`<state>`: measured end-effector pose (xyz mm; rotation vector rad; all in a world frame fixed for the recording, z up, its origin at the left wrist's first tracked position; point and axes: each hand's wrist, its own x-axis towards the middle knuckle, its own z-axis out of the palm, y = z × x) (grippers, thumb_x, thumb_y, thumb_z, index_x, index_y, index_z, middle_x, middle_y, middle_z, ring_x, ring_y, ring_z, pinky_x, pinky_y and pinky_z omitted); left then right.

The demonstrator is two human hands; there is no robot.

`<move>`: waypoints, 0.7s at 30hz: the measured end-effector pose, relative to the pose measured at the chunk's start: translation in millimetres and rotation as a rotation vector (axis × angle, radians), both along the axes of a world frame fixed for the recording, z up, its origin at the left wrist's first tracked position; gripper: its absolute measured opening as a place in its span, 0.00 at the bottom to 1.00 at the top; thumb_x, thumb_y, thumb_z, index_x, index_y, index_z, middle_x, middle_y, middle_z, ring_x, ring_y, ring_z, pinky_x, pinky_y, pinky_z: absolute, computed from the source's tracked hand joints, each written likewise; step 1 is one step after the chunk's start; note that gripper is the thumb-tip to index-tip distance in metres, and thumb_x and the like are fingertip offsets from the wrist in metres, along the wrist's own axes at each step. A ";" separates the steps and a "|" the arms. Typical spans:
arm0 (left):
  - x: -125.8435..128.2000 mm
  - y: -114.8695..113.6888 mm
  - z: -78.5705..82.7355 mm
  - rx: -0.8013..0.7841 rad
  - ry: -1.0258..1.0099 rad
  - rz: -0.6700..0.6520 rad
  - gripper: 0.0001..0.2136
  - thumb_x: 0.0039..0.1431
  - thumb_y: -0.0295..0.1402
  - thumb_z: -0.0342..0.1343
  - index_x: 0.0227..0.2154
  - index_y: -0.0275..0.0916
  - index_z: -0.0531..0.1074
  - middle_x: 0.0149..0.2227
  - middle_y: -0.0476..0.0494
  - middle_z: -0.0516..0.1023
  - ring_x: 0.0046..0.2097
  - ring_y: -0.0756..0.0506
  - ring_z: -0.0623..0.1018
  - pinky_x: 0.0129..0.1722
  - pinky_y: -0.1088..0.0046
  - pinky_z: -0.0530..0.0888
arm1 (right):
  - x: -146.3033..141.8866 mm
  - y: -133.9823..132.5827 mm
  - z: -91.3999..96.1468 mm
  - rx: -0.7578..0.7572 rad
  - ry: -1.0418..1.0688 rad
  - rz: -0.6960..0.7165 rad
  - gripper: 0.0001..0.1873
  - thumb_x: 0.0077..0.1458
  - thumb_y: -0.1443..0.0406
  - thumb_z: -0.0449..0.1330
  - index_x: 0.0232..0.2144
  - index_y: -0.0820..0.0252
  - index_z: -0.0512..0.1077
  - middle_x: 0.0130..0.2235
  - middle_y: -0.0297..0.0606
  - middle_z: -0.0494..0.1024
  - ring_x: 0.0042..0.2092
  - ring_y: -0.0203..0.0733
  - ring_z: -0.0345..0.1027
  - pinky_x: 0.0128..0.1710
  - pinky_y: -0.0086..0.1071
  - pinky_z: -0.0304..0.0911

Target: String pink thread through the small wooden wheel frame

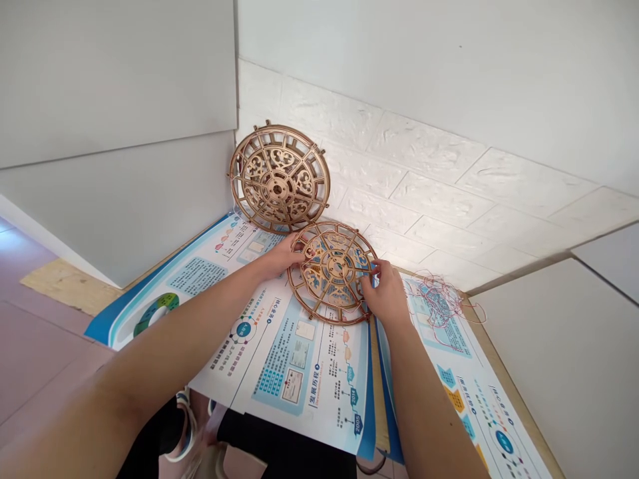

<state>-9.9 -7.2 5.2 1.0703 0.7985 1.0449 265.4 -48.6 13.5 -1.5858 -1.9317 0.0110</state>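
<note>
A flat round wooden fretwork wheel (333, 271) lies on the printed posters. My left hand (280, 256) grips its left rim with curled fingers. Across from it, my right hand (383, 293) pinches the right rim, fingers closed on the wood. A second, thicker wooden wheel (278, 178) leans upright against the white wall just behind. Both forearms reach in from the bottom of the view.
Blue-and-white posters (299, 359) cover the narrow wooden table (379, 406). A tangle of red string (442, 299) lies right of my right hand. White brick-pattern wall (424, 193) stands close behind, a white panel at left. Shoes show on the floor below.
</note>
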 end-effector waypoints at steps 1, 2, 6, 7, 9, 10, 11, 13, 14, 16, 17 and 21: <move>-0.1 0.0 0.1 -0.008 0.006 0.001 0.29 0.43 0.27 0.68 0.50 0.39 0.66 0.52 0.37 0.74 0.52 0.39 0.77 0.48 0.60 0.77 | -1.9 -0.6 0.3 -0.004 0.000 -0.002 0.23 0.54 0.57 0.52 0.49 0.63 0.66 0.39 0.44 0.74 0.44 0.54 0.66 0.47 0.48 0.62; -0.1 0.1 0.1 -0.012 0.012 0.000 0.29 0.43 0.27 0.68 0.50 0.39 0.66 0.51 0.37 0.74 0.52 0.39 0.77 0.48 0.60 0.77 | -3.6 -1.3 0.5 -0.006 0.003 -0.005 0.24 0.54 0.56 0.53 0.50 0.63 0.67 0.38 0.44 0.73 0.44 0.54 0.66 0.47 0.47 0.62; 0.1 1.1 -1.9 0.012 0.009 0.004 0.29 0.43 0.27 0.68 0.50 0.39 0.66 0.51 0.38 0.75 0.52 0.39 0.77 0.49 0.60 0.77 | -6.4 -3.9 1.8 -0.015 0.051 -0.027 0.27 0.55 0.52 0.55 0.51 0.64 0.67 0.39 0.45 0.74 0.45 0.54 0.66 0.47 0.47 0.63; 0.2 1.5 -2.7 0.025 0.004 0.001 0.29 0.43 0.27 0.68 0.50 0.39 0.67 0.51 0.38 0.75 0.52 0.39 0.77 0.49 0.59 0.77 | -6.3 -4.4 2.4 -0.014 0.065 -0.029 0.28 0.55 0.52 0.55 0.52 0.64 0.67 0.40 0.45 0.74 0.45 0.53 0.67 0.48 0.46 0.63; 0.2 2.0 -3.9 0.038 0.002 -0.012 0.30 0.43 0.27 0.68 0.51 0.39 0.67 0.51 0.38 0.75 0.52 0.40 0.77 0.50 0.59 0.77 | -6.0 -5.3 3.8 0.003 0.086 -0.029 0.27 0.55 0.52 0.55 0.52 0.63 0.67 0.41 0.45 0.74 0.45 0.52 0.67 0.47 0.45 0.63; 0.1 2.2 -4.2 0.039 0.003 -0.018 0.29 0.43 0.28 0.69 0.51 0.39 0.67 0.52 0.37 0.75 0.52 0.39 0.77 0.49 0.59 0.77 | -5.9 -5.6 4.7 0.018 0.092 -0.034 0.27 0.55 0.52 0.55 0.51 0.63 0.67 0.41 0.45 0.74 0.45 0.52 0.68 0.47 0.45 0.63; 0.0 2.3 -4.2 0.035 0.005 -0.020 0.29 0.44 0.28 0.69 0.51 0.39 0.67 0.51 0.37 0.75 0.52 0.39 0.77 0.49 0.59 0.77 | -5.9 -5.9 5.5 0.036 0.096 -0.044 0.26 0.55 0.52 0.55 0.51 0.62 0.67 0.41 0.45 0.74 0.46 0.52 0.68 0.47 0.45 0.63; 0.0 2.3 -3.8 0.029 0.004 -0.016 0.29 0.44 0.28 0.69 0.50 0.39 0.67 0.52 0.37 0.75 0.52 0.39 0.77 0.49 0.59 0.77 | -6.1 -6.3 6.6 0.062 0.098 -0.070 0.25 0.55 0.52 0.56 0.49 0.62 0.67 0.42 0.45 0.74 0.46 0.52 0.68 0.48 0.45 0.63; -0.1 2.2 -3.5 0.029 0.001 -0.014 0.28 0.44 0.28 0.69 0.50 0.39 0.67 0.52 0.37 0.75 0.52 0.39 0.77 0.49 0.59 0.77 | -6.2 -6.4 6.9 0.066 0.099 -0.082 0.24 0.54 0.52 0.56 0.48 0.61 0.67 0.42 0.45 0.74 0.46 0.53 0.68 0.49 0.46 0.62; 0.0 2.2 -2.8 0.020 0.005 -0.011 0.29 0.43 0.28 0.69 0.50 0.39 0.67 0.52 0.37 0.75 0.52 0.39 0.77 0.49 0.60 0.77 | -6.2 -6.4 6.7 0.054 0.097 -0.090 0.24 0.54 0.52 0.56 0.48 0.61 0.67 0.41 0.45 0.75 0.46 0.53 0.68 0.49 0.47 0.62; 0.1 2.2 -2.6 0.009 0.012 -0.006 0.29 0.43 0.28 0.69 0.50 0.39 0.67 0.51 0.38 0.75 0.51 0.39 0.77 0.48 0.60 0.77 | -6.1 -6.4 6.5 0.040 0.093 -0.087 0.24 0.54 0.52 0.56 0.48 0.60 0.67 0.41 0.44 0.75 0.46 0.53 0.68 0.49 0.47 0.62; 0.1 2.0 -2.1 -0.012 0.018 0.002 0.28 0.43 0.29 0.70 0.49 0.39 0.66 0.49 0.39 0.75 0.49 0.40 0.78 0.44 0.63 0.78 | -6.0 -6.2 5.7 -0.011 0.074 -0.077 0.23 0.54 0.52 0.56 0.48 0.59 0.66 0.40 0.42 0.75 0.47 0.53 0.68 0.49 0.46 0.61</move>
